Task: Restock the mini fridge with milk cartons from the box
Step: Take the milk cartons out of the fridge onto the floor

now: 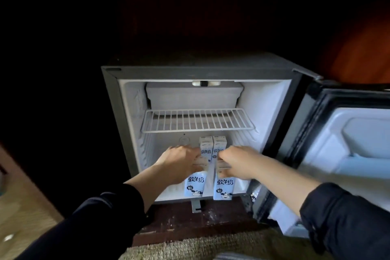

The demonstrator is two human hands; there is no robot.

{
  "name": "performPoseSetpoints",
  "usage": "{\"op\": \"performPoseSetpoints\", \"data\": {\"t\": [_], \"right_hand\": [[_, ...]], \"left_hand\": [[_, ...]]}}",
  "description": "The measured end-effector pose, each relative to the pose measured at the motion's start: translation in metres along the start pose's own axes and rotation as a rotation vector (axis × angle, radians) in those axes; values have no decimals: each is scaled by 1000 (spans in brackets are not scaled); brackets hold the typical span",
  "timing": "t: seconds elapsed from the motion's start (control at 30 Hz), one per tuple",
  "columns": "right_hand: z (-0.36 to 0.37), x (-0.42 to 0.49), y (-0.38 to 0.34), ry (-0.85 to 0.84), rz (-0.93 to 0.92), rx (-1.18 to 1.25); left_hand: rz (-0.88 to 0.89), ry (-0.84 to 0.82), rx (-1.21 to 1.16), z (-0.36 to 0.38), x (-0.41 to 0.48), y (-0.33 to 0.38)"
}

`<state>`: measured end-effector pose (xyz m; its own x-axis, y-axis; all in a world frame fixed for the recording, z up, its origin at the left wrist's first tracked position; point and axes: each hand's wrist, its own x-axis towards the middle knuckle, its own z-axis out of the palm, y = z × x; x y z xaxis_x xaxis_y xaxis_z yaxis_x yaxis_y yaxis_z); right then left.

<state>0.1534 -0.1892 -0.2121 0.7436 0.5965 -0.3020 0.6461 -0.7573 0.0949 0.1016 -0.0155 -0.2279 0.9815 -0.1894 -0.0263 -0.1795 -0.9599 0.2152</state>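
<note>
The mini fridge [114, 99] stands open in front of me, its interior white. On its floor, two rows of light blue and white milk cartons run front to back. My left hand [181, 161] grips the top of the front left carton [194, 186]. The front right carton [224, 188] is held the same way by my right hand [236, 161]. Both front cartons stand upright at the fridge's front edge. Behind them stand more cartons [212, 146], close together. The box is not in view.
A white wire shelf [197, 120] spans the fridge above the cartons, with a freezer compartment [193, 96] over it. The fridge door [346, 154] hangs open to the right. Dark wood cabinet base [190, 221] lies below; woven carpet [211, 247] is at my feet.
</note>
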Motion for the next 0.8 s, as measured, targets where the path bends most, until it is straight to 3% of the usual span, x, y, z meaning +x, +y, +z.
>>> {"op": "performPoseSetpoints", "data": {"t": [0.13,0.37,0.57,0.8], "right_hand": [[-27,-67,8,64,21,37],[-59,-193,27,188,92,89],[-50,-291,46,277,221,159],[-2,-402,67,288,435,94]], "left_hand": [[59,75,-58,-35,-32,41],[207,148,101,-83,-86,131],[373,210,71,-99,-110,215],[489,131,-45,-64,-126,304]]}}
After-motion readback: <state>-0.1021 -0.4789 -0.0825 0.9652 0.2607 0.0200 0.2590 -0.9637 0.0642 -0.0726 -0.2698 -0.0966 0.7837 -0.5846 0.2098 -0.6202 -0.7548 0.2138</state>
